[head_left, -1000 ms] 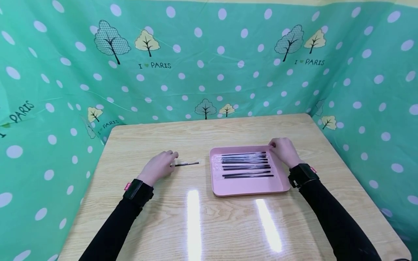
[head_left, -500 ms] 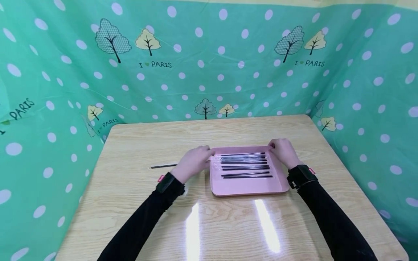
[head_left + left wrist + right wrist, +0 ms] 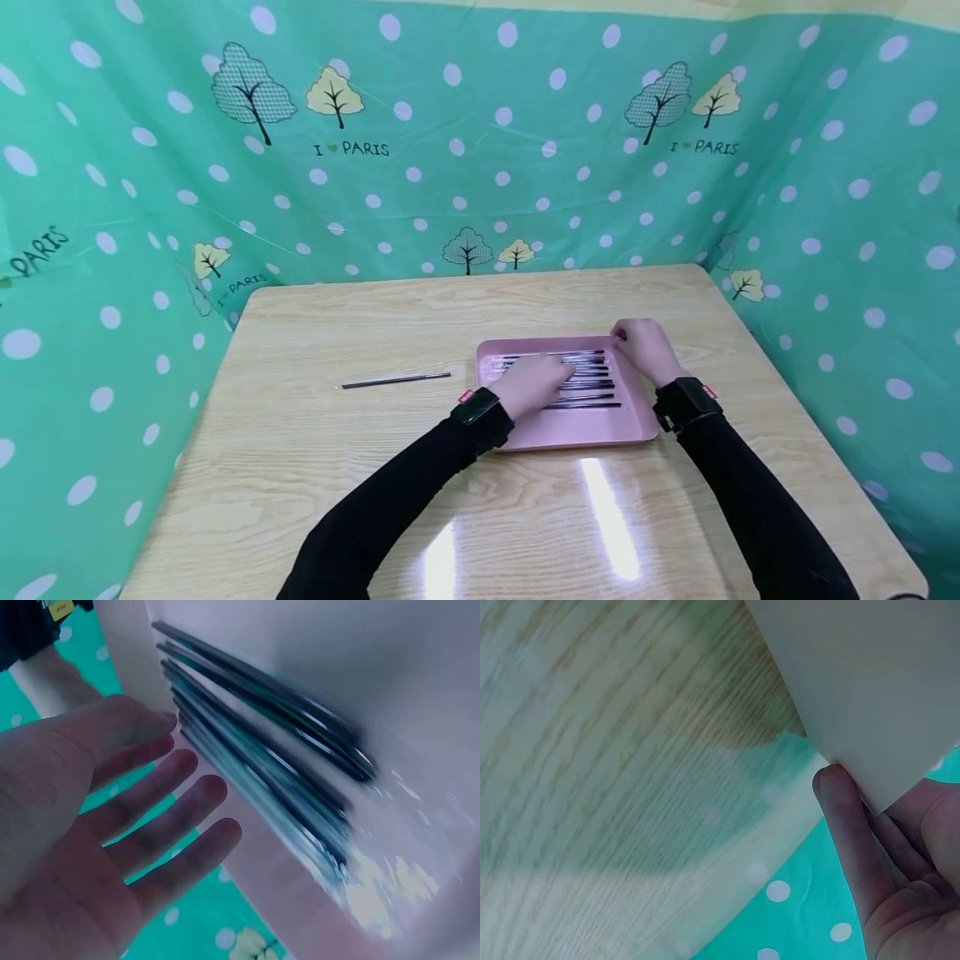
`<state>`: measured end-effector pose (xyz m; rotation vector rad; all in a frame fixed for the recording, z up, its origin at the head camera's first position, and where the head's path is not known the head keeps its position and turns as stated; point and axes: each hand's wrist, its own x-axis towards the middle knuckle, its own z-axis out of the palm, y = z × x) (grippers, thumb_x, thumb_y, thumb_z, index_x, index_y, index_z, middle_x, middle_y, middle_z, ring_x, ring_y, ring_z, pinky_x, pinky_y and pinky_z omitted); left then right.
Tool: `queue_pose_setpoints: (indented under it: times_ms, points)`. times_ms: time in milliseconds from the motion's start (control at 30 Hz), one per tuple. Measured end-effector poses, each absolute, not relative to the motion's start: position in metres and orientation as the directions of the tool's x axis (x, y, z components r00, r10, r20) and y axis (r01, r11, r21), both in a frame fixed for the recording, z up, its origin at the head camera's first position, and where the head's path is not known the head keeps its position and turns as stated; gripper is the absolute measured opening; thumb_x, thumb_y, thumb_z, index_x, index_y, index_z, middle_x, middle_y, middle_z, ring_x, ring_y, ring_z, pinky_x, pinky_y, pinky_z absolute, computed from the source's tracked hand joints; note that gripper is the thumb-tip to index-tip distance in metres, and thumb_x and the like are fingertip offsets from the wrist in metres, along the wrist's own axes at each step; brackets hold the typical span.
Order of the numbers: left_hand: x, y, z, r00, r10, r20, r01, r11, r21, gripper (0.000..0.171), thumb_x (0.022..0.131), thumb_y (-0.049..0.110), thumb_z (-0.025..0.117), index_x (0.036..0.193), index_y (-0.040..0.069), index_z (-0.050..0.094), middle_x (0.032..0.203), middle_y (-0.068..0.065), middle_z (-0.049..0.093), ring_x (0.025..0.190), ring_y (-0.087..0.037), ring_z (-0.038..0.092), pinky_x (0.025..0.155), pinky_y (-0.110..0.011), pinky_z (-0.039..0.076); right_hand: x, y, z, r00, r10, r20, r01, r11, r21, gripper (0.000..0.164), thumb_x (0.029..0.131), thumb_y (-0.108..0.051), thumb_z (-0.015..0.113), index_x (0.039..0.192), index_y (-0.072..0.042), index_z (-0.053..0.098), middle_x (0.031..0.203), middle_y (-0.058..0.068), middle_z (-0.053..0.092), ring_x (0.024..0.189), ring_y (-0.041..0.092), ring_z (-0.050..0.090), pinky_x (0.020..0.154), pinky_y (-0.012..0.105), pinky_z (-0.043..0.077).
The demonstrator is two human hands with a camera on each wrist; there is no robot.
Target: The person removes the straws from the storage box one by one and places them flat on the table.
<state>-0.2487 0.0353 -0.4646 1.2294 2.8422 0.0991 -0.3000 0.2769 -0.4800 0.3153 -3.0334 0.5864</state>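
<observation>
A shallow pink tray (image 3: 585, 431) holds several thin dark straw-like sticks (image 3: 588, 406), some in clear plastic wrap. Over the tray, my left hand (image 3: 528, 385) hides the left part of the sticks in the head view. Its fingers are loosely extended beside the sticks in the left wrist view, with nothing between them and the thumb. At the tray's far right corner, my right hand (image 3: 648, 350) pinches the rim. In the right wrist view, fingertips lie against the tray's corner. One similar stick (image 3: 396, 381) lies on the table left of the tray.
The wooden table (image 3: 300, 467) carries the tray right of centre. Green dotted fabric (image 3: 420, 100) hangs behind it and along both sides. A dark object (image 3: 906, 597) shows at the bottom right corner of the head view.
My left hand has left the lone stick, which lies further left than before, and moved right past the tray's left rim to over the tray. The right hand stays at the corner.
</observation>
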Motion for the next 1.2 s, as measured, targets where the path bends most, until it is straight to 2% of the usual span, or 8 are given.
queue_pose_setpoints:
  times_ms: [333, 600, 867, 1200]
  points:
    - [-0.252, 0.054, -0.477, -0.679, 0.733, -0.045, 0.732, 0.68, 0.035, 0.021, 0.098, 0.006, 0.059, 0.113, 0.016, 0.069, 0.11, -0.001, 0.073, 0.101, -0.015, 0.071, 0.077, -0.031, 0.06, -0.301, 0.276, -0.479, -0.981, -0.184, 0.065, -0.195, 0.913, -0.36, 0.011, 0.094, 0.002, 0.065, 0.1, 0.007, 0.074, 0.096, 0.024, 0.074, 0.089, 0.036, 0.07, 0.078, 0.046, 0.057]
    - [-0.257, 0.056, -0.486, -0.672, 0.739, -0.048, 0.737, 0.674, 0.051, 0.021, 0.1, 0.007, 0.054, 0.109, 0.016, 0.071, 0.108, -0.001, 0.074, 0.102, -0.016, 0.072, 0.08, -0.031, 0.06, -0.301, 0.276, -0.479, -0.982, -0.175, 0.066, -0.187, 0.914, -0.361, 0.012, 0.094, 0.003, 0.065, 0.101, 0.007, 0.074, 0.097, 0.024, 0.074, 0.089, 0.034, 0.07, 0.077, 0.045, 0.057]
    - [-0.255, 0.054, -0.482, -0.666, 0.744, -0.05, 0.741, 0.668, 0.068, 0.02, 0.101, 0.005, 0.054, 0.108, 0.015, 0.07, 0.104, -0.002, 0.075, 0.097, -0.016, 0.072, 0.077, -0.03, 0.06, -0.304, 0.276, -0.483, -0.987, -0.157, 0.038, -0.16, 0.918, -0.363, 0.013, 0.095, 0.002, 0.064, 0.103, 0.006, 0.074, 0.099, 0.023, 0.074, 0.091, 0.034, 0.07, 0.078, 0.044, 0.058]
    - [-0.255, 0.057, -0.483, -0.678, 0.733, -0.054, 0.733, 0.68, 0.026, 0.019, 0.102, 0.006, 0.053, 0.107, 0.016, 0.068, 0.105, -0.001, 0.075, 0.099, -0.016, 0.072, 0.077, -0.032, 0.06, -0.302, 0.278, -0.481, -0.984, -0.172, 0.052, -0.179, 0.913, -0.366, 0.013, 0.094, 0.003, 0.064, 0.102, 0.007, 0.073, 0.098, 0.025, 0.073, 0.091, 0.037, 0.07, 0.079, 0.047, 0.058]
